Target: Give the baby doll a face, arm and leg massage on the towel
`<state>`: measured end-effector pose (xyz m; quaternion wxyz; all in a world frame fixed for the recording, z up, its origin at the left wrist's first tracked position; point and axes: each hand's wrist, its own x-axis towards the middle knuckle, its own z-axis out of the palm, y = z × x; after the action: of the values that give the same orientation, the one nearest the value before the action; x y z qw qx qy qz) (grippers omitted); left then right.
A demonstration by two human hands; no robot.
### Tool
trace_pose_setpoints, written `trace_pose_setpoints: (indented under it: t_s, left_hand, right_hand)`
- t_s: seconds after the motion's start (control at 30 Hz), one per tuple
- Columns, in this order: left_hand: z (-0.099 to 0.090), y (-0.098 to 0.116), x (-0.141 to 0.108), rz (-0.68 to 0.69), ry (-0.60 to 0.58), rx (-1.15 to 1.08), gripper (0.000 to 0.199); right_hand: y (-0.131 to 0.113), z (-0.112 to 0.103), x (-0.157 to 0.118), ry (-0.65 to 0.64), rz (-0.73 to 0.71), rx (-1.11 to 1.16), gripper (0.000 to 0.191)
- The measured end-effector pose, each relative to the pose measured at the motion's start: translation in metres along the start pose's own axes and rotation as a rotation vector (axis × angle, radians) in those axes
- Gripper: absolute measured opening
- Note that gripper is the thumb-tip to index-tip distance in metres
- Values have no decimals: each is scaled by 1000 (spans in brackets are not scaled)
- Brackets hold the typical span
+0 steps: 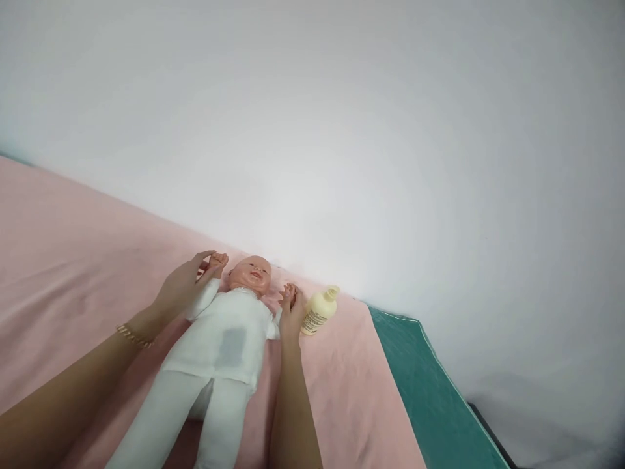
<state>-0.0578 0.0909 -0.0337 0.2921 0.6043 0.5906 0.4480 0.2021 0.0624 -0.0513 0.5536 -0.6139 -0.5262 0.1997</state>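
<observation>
A baby doll (239, 319) in a white long-sleeved top and white trousers lies on its back on a pink sheet (78, 260). A grey rectangular patch (231, 347) shows on the front of the top. My left hand (183, 283), with a gold bracelet (134, 337) at the wrist, has its fingers around one doll hand (219, 260), beside the doll's head. On the other side my right hand (293, 318) holds the second doll hand (287, 294), its fingers partly hidden. Close by my right hand stands a pale yellow pump bottle (319, 311) with dark print.
Behind the doll's head rises a plain white wall (342, 130), right along the edge of the sheet. At the right, a green padded surface (424, 378) shows beyond the sheet. A dark edge (491, 433) runs beside it at the lower right.
</observation>
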Motion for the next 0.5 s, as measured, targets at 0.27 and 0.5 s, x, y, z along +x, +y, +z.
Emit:
trace_pose_setpoints:
  t_s: [0.27, 0.5]
  left_hand:
    - [-45, -4, -76, 85, 101, 252, 64]
    - [-65, -53, -144, -25, 38, 363, 71]
  right_hand:
    - [-34, -31, -77, 12, -64, -155, 47]
    - [-24, -50, -160, 5, 55, -225, 54]
